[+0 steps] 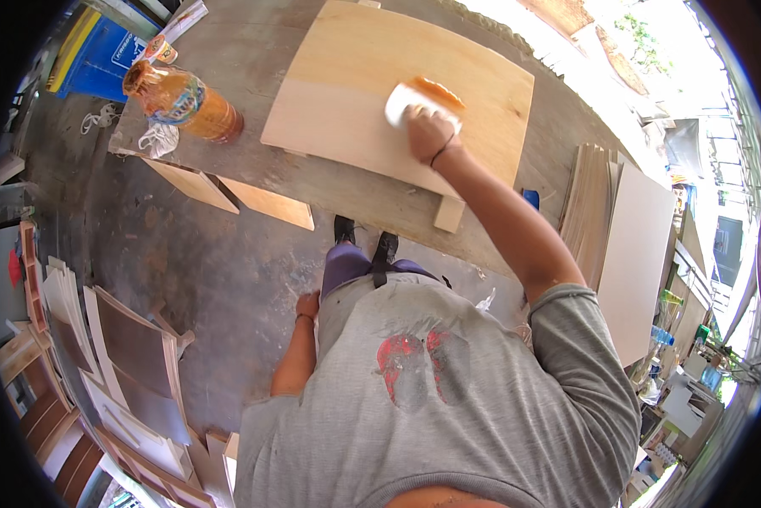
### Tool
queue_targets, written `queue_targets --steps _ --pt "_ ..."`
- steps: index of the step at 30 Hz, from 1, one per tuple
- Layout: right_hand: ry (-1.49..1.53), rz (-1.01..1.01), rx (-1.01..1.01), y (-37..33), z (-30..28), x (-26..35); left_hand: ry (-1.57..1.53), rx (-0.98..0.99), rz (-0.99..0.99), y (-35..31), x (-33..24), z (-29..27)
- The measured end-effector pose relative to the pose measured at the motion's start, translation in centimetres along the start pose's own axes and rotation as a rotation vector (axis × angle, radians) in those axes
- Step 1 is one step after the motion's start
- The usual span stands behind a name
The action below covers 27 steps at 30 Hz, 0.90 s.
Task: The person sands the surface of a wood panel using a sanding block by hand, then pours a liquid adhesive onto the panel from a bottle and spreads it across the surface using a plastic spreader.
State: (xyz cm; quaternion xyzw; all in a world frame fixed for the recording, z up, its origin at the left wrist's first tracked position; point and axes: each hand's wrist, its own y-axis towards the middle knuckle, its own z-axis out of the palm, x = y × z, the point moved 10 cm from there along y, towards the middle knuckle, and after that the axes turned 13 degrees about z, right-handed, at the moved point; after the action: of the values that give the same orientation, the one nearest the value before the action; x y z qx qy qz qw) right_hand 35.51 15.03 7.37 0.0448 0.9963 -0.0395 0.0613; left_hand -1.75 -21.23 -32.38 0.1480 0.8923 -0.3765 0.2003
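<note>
My right hand (429,135) is closed on a white cloth-like pad (395,107), pressing it onto a pale wooden board (338,76). An orange-brown strip (438,91) shows along the pad's far side; I cannot make out whether it belongs to the pad. The board lies flat on a worn table (253,51), its near left part looking whiter than the rest. My left hand (309,305) hangs low beside my thigh, away from the table, its fingers too small and hidden to read.
A plastic bottle of orange-brown liquid (202,110) lies or leans at the table's left, beside a crumpled white bag (158,140) and a small cup (160,49). A blue container (101,63) stands beyond. Stacked panels (634,254) are at right, more boards (135,356) at left.
</note>
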Motion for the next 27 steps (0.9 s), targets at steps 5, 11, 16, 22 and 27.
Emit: queue_targets --steps 5,11,16,22,27 --pt "0.343 0.207 0.134 0.4 -4.6 -7.9 -0.672 -0.660 -0.607 -5.5 1.5 -7.9" --pt "0.268 0.583 0.318 5.4 1.2 -13.9 -0.506 -1.385 -0.051 -6.4 -10.9 -43.0" --pt "0.272 0.340 0.182 9.9 -1.6 -0.8 -0.202 -1.564 0.271 -5.6 -18.4 -62.5" --pt "0.345 0.171 0.181 13.3 -3.4 12.3 -0.440 -1.437 0.406 -2.9 -15.8 -68.3" --pt "0.364 -0.014 0.233 11.4 -4.4 20.6 -0.463 -1.545 0.318 -5.1 -13.8 -69.4"
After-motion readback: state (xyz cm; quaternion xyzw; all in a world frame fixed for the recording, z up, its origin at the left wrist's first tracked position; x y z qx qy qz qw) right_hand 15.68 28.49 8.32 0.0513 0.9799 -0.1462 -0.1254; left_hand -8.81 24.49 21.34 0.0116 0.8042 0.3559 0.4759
